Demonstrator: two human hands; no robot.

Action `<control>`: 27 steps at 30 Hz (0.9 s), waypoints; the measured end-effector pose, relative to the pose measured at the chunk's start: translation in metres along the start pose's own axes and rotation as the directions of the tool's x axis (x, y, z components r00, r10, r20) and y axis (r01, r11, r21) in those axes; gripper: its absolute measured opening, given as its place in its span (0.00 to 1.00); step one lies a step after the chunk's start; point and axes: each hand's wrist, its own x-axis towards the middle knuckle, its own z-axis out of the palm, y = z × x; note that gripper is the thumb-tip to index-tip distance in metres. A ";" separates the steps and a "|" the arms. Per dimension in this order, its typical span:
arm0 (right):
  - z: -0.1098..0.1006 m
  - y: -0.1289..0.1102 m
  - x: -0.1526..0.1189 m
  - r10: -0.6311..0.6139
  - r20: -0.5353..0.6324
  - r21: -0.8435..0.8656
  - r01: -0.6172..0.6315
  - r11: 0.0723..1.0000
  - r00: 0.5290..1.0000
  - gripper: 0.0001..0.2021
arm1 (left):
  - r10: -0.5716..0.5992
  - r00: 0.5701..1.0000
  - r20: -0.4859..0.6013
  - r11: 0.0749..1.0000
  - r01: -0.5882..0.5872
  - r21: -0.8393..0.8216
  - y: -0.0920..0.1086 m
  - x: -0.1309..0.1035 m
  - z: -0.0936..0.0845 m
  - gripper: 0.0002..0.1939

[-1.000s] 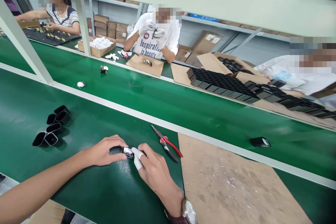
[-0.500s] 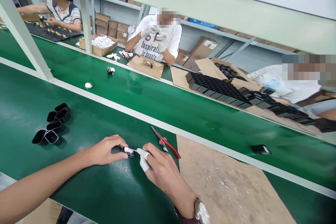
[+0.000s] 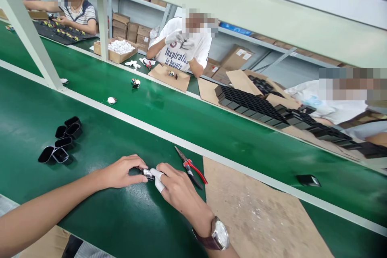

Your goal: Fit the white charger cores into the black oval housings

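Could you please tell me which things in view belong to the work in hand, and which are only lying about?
In the work:
- small black part with white on top, held by the left hand
- white finger covers, worn on the right hand

Apparently only lying about:
- pliers
- group of black cups
- cardboard sheet

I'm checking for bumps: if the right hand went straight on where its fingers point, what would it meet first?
Probably the small black-and-white part in the left hand; the right hand appears at its edge, though contact is unclear.
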 end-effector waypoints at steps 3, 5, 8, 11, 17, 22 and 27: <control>-0.005 0.001 -0.003 0.019 -0.055 0.012 -0.018 1.000 0.998 0.10 | -0.008 1.000 -0.003 1.000 0.008 0.002 0.002 0.001 0.000 0.11; -0.007 0.001 -0.008 0.034 -0.094 0.048 -0.029 0.998 0.995 0.09 | -0.016 1.000 0.006 1.000 0.016 0.003 0.003 0.001 0.000 0.11; -0.004 0.002 -0.013 0.026 -0.088 0.079 -0.019 0.997 0.996 0.10 | -0.020 1.000 0.014 1.000 0.020 0.003 0.003 0.002 0.000 0.11; 0.001 0.002 -0.014 0.020 -0.082 0.084 -0.013 0.996 0.996 0.10 | -0.020 1.000 0.004 1.000 0.020 -0.001 0.003 0.001 0.000 0.11; 0.000 0.000 -0.009 0.082 -0.040 0.090 -0.078 0.993 0.996 0.11 | -0.021 1.000 0.007 1.000 0.021 -0.012 0.002 0.001 0.001 0.11; -0.014 -0.001 -0.007 0.089 0.002 0.128 -0.089 0.988 0.996 0.10 | -0.045 0.999 0.022 0.999 0.045 -0.009 0.004 0.001 0.000 0.11; -0.009 -0.002 -0.009 0.083 -0.040 0.136 -0.077 0.988 0.996 0.10 | -0.054 0.998 0.026 0.998 0.054 -0.010 0.004 0.001 0.000 0.10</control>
